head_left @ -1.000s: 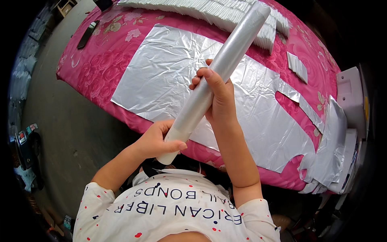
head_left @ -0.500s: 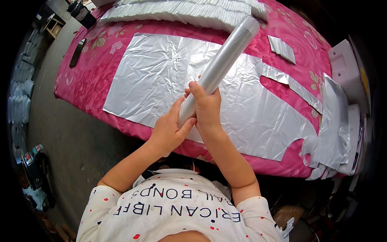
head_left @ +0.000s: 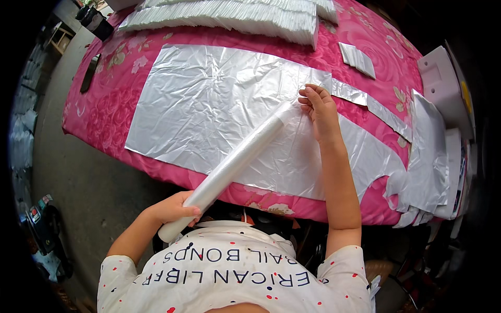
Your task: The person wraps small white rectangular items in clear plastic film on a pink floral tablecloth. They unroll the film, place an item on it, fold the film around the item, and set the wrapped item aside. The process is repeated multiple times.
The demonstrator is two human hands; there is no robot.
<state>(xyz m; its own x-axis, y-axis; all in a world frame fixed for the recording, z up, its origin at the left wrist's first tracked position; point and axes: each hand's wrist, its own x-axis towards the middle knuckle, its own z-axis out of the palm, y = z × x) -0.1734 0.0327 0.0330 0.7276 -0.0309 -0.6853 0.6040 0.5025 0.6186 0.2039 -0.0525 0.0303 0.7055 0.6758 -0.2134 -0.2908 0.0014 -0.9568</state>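
Note:
A long roll of clear plastic bags or film [head_left: 237,161] slants across my front. My left hand [head_left: 177,208] is wrapped round it near its lower end, with the thumb on top. At the roll's far end is my right hand [head_left: 319,109], its fingers loosely bent and slightly apart, with nothing visible in them. Beneath the roll, a large creased silver-white plastic bag [head_left: 182,99] is spread flat on the table, with a handle strip [head_left: 386,117] reaching right.
A pink floral cloth [head_left: 104,112] covers the table. Stacked folded white plastic [head_left: 224,18] lines the far side, beside a small folded stack [head_left: 357,60]. A phone [head_left: 90,73] and a dark bottle [head_left: 95,23] are left; a white box [head_left: 443,78] and silver sheets [head_left: 428,156] are right.
The roll has come down and tilted lower, toward me. My left hand has moved down and left with it. The right hand has left the roll's middle and gone up and right.

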